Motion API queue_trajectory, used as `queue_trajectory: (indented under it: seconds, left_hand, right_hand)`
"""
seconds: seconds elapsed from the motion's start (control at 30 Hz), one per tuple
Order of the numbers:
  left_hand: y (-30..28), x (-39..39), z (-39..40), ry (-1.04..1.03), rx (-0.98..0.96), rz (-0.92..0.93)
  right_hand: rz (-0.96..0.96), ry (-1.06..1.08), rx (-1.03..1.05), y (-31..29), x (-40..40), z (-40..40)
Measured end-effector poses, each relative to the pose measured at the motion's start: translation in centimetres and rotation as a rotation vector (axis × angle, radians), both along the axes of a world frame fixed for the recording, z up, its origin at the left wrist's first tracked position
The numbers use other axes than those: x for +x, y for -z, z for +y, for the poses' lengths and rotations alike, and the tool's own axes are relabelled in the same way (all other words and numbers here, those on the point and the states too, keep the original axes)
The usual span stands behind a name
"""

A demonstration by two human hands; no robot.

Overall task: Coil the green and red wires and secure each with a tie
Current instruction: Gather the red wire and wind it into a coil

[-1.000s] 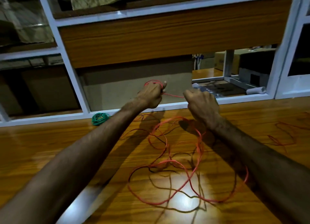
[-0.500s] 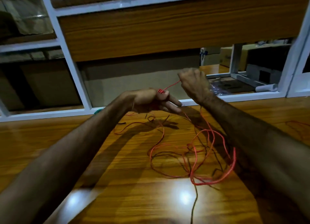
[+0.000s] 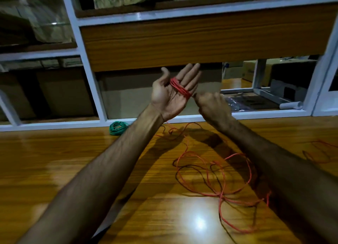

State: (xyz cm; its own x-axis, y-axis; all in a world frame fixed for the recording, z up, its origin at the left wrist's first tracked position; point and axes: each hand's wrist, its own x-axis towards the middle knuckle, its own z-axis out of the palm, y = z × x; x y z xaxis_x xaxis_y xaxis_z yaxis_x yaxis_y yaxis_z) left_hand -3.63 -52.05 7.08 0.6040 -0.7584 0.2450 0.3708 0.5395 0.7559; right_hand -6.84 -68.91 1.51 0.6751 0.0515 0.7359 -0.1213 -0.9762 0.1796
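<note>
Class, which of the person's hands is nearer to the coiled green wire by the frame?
Left. The left hand is raised just right of the coiled green wire; the right hand is further right.

The work surface is a glossy wooden table [image 3: 54,170] with horizontal grain and a bright light reflection near its front centre. Its far edge meets a white-framed partition [image 3: 87,68]. A coiled bundle of green wire [image 3: 118,127] lies on the table at the far edge, just beside the partition frame. Loose loops of red wire [image 3: 215,178] lie spread across the centre-right of the table, crossing one another and casting dark shadows on the wood. A further tangle of red wire lies near the right edge, well apart from the green coil.
</note>
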Motion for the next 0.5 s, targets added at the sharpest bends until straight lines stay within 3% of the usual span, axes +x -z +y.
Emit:
queue_trajectory:
  seconds: [0.03, 0.2, 0.33, 0.5]
  left_hand:
    - [0.1, -0.2, 0.0, -0.06, -0.013, -0.072]
    - [0.4, -0.5, -0.2, -0.121, -0.097, -0.065]
    - [0.7, 0.1, 0.1, -0.252, -0.064, -0.155]
    - [2.0, 2.0, 1.1, -0.377, 0.003, -0.232]
  right_hand:
    - [0.006, -0.094, 0.037, 0.2, -0.5, 0.3]
    - [0.101, -0.38, 0.352, -0.1, -2.3, 0.6]
    - [0.288, -0.455, 0.673, -0.2, -3.4, 1.4]
    - [0.421, -0.593, 0.912, -2.2, -4.6, 1.8]
